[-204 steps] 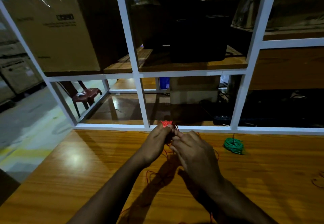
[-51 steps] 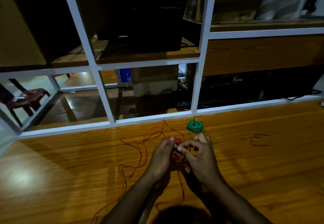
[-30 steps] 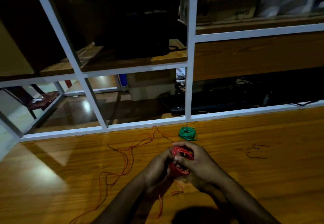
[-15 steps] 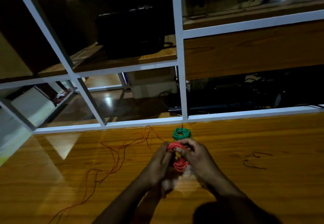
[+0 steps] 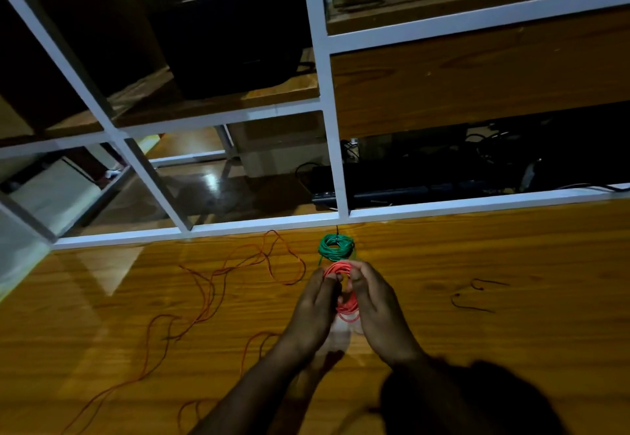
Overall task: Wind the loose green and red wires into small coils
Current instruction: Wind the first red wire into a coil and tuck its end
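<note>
Head cam is looking down at a glossy wooden tabletop (image 5: pixel 477 349), pretty dim lighting. Both hands are meeting in the middle and holding the red coil (image 5: pixel 345 293) up on edge just above the wood. The left hand (image 5: pixel 315 312) is pinching the coil's upper left side with fingers curled in, and the right hand (image 5: pixel 378 308) is gripping the right side, thumb and fingers wrapping over the top loops. You can see red loops poking out above the fingertips and again lower down between the palms.

The green coil (image 5: pixel 335 247) is sitting flat on the tabletop just beyond the hands, already wound up, close to the white frame rail (image 5: pixel 443 208) at the far edge. A short green tail is hanging off its lower left.

The loose red wire (image 5: pixel 218 284) is sprawling over the left part of the tabletop in messy loops, trailing toward the near edge under the left forearm. Two small dark wire scraps (image 5: pixel 474 296) are lying off to the right, well apart from everything else.

Behind the frame there's shelving with a dark box (image 5: pixel 231 35), hard to make out.
</note>
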Demonstrator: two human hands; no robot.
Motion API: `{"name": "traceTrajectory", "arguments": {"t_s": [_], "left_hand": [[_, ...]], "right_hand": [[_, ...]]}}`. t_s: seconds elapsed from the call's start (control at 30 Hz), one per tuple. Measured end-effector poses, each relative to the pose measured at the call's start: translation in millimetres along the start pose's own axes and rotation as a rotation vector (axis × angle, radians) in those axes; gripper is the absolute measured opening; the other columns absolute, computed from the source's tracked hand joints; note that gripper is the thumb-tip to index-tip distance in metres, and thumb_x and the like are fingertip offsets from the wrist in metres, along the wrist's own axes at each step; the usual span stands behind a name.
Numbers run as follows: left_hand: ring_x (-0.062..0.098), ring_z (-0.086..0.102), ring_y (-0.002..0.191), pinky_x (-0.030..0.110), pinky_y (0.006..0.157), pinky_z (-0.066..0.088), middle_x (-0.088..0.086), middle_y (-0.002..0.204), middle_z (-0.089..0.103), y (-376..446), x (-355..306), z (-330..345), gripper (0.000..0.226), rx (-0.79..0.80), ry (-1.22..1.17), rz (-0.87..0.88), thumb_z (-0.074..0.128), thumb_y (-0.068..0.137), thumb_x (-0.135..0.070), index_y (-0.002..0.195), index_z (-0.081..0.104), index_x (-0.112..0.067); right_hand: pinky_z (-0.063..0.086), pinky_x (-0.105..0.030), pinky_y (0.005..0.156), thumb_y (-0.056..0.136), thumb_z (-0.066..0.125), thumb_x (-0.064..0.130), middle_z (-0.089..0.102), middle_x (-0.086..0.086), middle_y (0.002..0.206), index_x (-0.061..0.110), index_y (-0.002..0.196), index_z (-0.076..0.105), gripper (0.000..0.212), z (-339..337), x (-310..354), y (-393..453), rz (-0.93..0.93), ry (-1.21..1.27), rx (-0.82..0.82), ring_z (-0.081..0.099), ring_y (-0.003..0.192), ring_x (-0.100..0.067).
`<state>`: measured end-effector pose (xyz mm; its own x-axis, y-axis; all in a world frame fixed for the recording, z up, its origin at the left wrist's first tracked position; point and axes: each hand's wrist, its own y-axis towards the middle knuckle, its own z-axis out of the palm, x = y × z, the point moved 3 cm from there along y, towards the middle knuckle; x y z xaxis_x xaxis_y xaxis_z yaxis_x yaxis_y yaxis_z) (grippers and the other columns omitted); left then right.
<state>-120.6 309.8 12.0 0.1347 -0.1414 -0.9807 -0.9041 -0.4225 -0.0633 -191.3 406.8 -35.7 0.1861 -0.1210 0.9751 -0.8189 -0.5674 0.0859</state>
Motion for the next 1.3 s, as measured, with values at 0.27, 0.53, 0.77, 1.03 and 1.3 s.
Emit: {"name": "traceTrajectory", "arguments": {"t_s": [0.27,0.53,0.77,1.03,1.3], "left_hand": [[0.025,0.054,0.082,0.033,0.079,0.045,0.010,0.084,0.056,-3,-2,10,0.030,0.045,-0.143,-0.035,0.037,0.108,-0.028,0.098,0.059,-0.009],[0.020,0.062,0.078,0.031,0.076,0.055,0.009,0.081,0.059,-12,4,6,0.038,0.241,-0.223,-0.087,0.037,0.106,-0.036,0.094,0.055,-0.005],[0.012,0.060,0.068,0.023,0.067,0.054,0.000,0.069,0.058,-12,5,1,0.033,0.263,-0.397,-0.164,0.040,0.105,-0.031,0.087,0.054,-0.008],[0.027,0.065,0.080,0.023,0.068,0.055,0.020,0.084,0.064,-11,9,30,0.045,0.367,-0.106,-0.047,0.033,0.109,-0.030,0.107,0.063,0.003],[0.013,0.064,0.088,0.012,0.063,0.053,0.001,0.090,0.062,-12,15,64,0.043,0.344,-0.081,-0.123,0.033,0.108,-0.029,0.120,0.055,0.006]], "right_hand": [[0.055,-0.045,0.093,0.085,0.025,0.082,0.070,0.008,0.104,0.050,0.107,0.058,0.051,3,2,-22,0.078,0.159,-0.244,0.067,0.100,-0.007],[0.060,-0.050,0.080,0.089,0.025,0.069,0.070,-0.002,0.091,0.035,0.097,0.058,0.048,3,19,-32,0.084,0.073,-0.369,0.071,0.087,-0.013],[0.055,-0.052,0.094,0.101,0.037,0.052,0.075,-0.006,0.102,0.035,0.102,0.068,0.035,-4,16,-35,0.133,0.250,-0.211,0.072,0.100,-0.022],[0.057,-0.040,0.078,0.106,0.040,0.035,0.074,-0.003,0.088,0.022,0.096,0.068,0.033,-23,3,-50,0.162,0.080,-0.512,0.071,0.086,-0.019],[0.056,-0.035,0.071,0.099,0.039,0.059,0.073,0.000,0.085,0.024,0.090,0.067,0.046,-66,-29,-56,0.249,0.099,-0.400,0.071,0.082,-0.017]]}}
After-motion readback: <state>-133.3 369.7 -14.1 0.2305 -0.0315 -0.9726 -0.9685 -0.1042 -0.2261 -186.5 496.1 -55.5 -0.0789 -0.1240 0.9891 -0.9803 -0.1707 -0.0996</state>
